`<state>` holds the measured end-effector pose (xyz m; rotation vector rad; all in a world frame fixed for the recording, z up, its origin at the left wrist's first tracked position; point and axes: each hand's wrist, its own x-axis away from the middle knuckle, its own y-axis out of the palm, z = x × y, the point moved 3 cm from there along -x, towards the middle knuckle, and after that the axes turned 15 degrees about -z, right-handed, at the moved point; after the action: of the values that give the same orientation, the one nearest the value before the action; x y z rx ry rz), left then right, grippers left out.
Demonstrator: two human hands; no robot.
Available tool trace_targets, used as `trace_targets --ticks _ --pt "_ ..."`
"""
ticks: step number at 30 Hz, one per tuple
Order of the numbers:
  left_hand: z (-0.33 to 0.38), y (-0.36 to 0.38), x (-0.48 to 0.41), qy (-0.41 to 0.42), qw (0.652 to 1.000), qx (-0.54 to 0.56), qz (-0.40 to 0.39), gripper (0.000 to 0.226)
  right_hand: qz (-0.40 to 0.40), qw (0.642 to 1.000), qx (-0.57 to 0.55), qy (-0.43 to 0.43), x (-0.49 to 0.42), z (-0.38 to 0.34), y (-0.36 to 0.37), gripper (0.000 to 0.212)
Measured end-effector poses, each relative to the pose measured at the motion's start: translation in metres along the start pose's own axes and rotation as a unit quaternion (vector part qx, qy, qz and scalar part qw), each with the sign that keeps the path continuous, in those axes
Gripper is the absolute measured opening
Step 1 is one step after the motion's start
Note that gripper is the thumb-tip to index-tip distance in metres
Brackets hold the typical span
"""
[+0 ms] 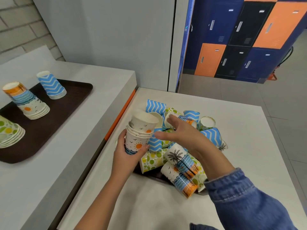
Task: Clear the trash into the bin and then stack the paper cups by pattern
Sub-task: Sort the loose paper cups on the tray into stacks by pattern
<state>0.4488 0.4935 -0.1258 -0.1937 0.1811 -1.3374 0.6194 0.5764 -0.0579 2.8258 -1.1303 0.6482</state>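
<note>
Left hand: curled round the lower half of a stack of sun cups, thumb on the near side and fingers wrapped behind. The hold looks firm.
Stack of sun cups: nested, mouths up as far as I can judge. The top cup sits tilted and is not fully seated.
Right hand: fingers spread and straight above the loose cups, holding nothing. I cannot tell whether a fingertip touches a cup.
Loose cups: heaped on a dark tray on the table, lying on their sides and at all angles. Zigzag, lime and sun-and-palm prints are mixed together.
Sorted stacks: on the brown tray on the counter to my left, well apart from the heap. There is a zigzag stack, a sun stack and a lime stack, all mouths down.
Trash and bin: neither seen in this view.
Handling, judged: thin paper and very light. The walls will give under a squeeze, while the rolled rim and the base are the stiff parts.
Where to hold, judged: I would take a single cup by the rim, or lightly round the wall just below it. The stack is best held low, round the outermost cup.
Risk, judged: pulling one cup out may shift the heap and roll others off the dark tray. The tilted top cup may tip if I lean the stack, and hard pressing could crease or jam the nest.
Stage, judged: sorting is under way, with many cups left in the heap.
</note>
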Motion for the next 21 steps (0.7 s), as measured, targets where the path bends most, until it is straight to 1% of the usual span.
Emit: trace_targets --ticks 1,2,4,6,8,10,13,15,21 --pt "0.0 -0.002 -0.001 0.004 1.0 0.005 0.006 0.075 0.012 1.0 0.011 0.01 0.008 0.007 -0.004 0.126" --pt "-0.001 -0.004 -0.002 0.006 1.0 0.011 0.012 0.075 0.027 0.999 0.029 0.02 0.017 0.014 -0.009 0.123" --pt "-0.002 -0.006 -0.003 0.01 1.0 0.02 0.021 0.074 0.083 0.991 0.095 0.044 0.028 0.035 -0.015 0.105" --pt "-0.003 -0.005 -0.004 0.011 0.999 0.023 0.021 0.074 0.166 0.96 0.207 0.088 0.034 0.06 -0.02 0.091" --pt "-0.006 -0.003 -0.005 0.012 0.999 0.024 0.018 0.074 0.217 0.92 0.304 0.123 0.037 0.085 -0.016 0.087" --pt "-0.009 0.0 -0.005 0.008 1.0 0.025 0.01 0.076 0.232 0.895 0.351 0.146 0.034 0.108 -0.008 0.087" --pt "-0.012 0.005 -0.004 -0.006 1.0 0.016 -0.002 0.08 0.236 0.873 0.391 0.17 0.025 0.13 0.003 0.093" --pt "-0.011 0.008 -0.003 -0.01 1.0 -0.004 -0.008 0.079 0.24 0.867 0.404 0.167 0.019 0.134 0.006 0.092" --pt "-0.009 0.009 -0.002 -0.008 0.999 -0.032 -0.009 0.078 0.243 0.86 0.427 0.139 0.011 0.136 0.005 0.076"
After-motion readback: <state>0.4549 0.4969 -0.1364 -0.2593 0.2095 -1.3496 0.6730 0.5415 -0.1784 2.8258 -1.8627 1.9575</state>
